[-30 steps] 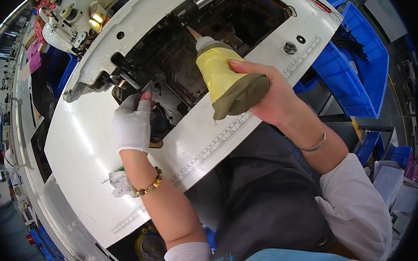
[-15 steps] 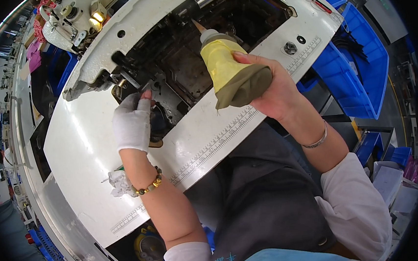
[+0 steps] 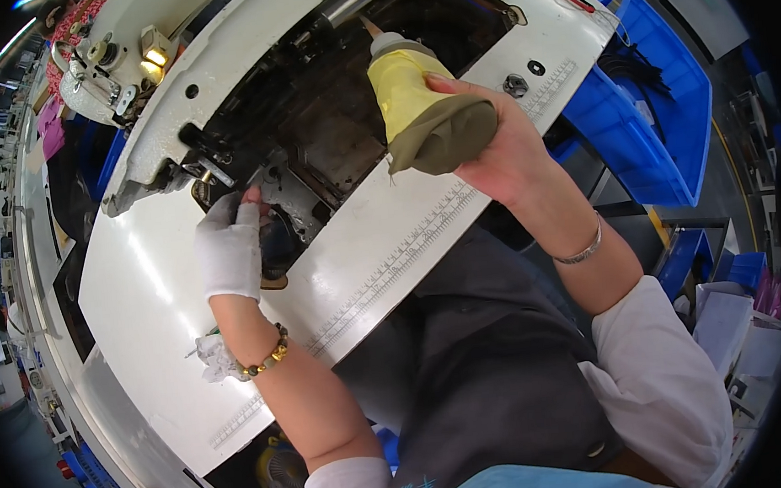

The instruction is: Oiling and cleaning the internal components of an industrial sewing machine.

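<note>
Starting at my left: a crumpled white rag (image 3: pixel 213 357) lies on the white table (image 3: pixel 137 291), just beside my wrist and its beaded bracelet (image 3: pixel 267 359). My left hand (image 3: pixel 229 252), in a white glove, rests at the edge of the opened machine (image 3: pixel 325 111); its fingers are stretched out and close together, gripping nothing, the tips touching the dark metal parts there. Just past those fingertips, the black innards sit exposed. A printed ruler strip (image 3: pixel 409 252) runs along the table edge between my two arms. Over to my right hand (image 3: pixel 493 144): bare fingers curled tight around a yellow squeeze bottle (image 3: pixel 411 100), tilted, its nozzle pointing down into the machine cavity beyond my fingers. Further right, blue bins (image 3: pixel 665 112).
</note>
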Motion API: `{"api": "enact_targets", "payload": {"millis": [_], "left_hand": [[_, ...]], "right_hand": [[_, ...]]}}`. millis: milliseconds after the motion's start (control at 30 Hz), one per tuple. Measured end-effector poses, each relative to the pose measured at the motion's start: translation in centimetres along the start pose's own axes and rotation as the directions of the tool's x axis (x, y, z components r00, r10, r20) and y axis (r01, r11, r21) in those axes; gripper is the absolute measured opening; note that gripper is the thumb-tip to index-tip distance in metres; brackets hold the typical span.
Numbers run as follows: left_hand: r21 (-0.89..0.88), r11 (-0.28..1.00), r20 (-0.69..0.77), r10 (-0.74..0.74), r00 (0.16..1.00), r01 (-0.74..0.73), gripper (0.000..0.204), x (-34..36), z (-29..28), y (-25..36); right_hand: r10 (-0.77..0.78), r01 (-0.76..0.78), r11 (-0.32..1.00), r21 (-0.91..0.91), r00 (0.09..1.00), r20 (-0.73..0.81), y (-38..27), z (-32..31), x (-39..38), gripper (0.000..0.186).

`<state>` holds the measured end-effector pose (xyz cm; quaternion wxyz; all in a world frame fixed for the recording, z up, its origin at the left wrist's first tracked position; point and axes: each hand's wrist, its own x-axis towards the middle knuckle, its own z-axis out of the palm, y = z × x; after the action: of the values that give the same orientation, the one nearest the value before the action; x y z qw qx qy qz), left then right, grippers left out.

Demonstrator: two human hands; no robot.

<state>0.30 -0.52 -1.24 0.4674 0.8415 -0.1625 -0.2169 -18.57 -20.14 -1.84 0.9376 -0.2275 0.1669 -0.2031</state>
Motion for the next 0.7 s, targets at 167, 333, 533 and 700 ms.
{"api": "enact_targets", "payload": {"millis": [167,333,533,700], "left_hand": [[0.018,1.0,0.009,-0.005,1.0,0.005,0.023,0.1,-0.1,0.0],[0.056,0.998,0.012,-0.009,1.0,0.008,0.02,0.0,-0.1,0.3],[0.021,1.0,0.01,0.001,1.0,-0.001,0.02,-0.1,0.0,0.3],[0.03,1.0,0.006,0.005,1.0,-0.005,0.022,-0.1,0.0,0.2]], "right_hand": [[-0.019,0.018,1.0,-0.024,0.999,-0.045,-0.1,0.2,-0.2,0.041],[-0.012,0.012,1.0,-0.01,1.0,0.012,-0.1,0.0,-0.5,0.039],[-0.014,0.012,0.995,0.096,1.0,0.023,-1.0,0.1,-0.8,0.035],[-0.035,0.027,0.997,0.078,0.994,0.103,-2.0,0.0,-1.1,0.033]]}}
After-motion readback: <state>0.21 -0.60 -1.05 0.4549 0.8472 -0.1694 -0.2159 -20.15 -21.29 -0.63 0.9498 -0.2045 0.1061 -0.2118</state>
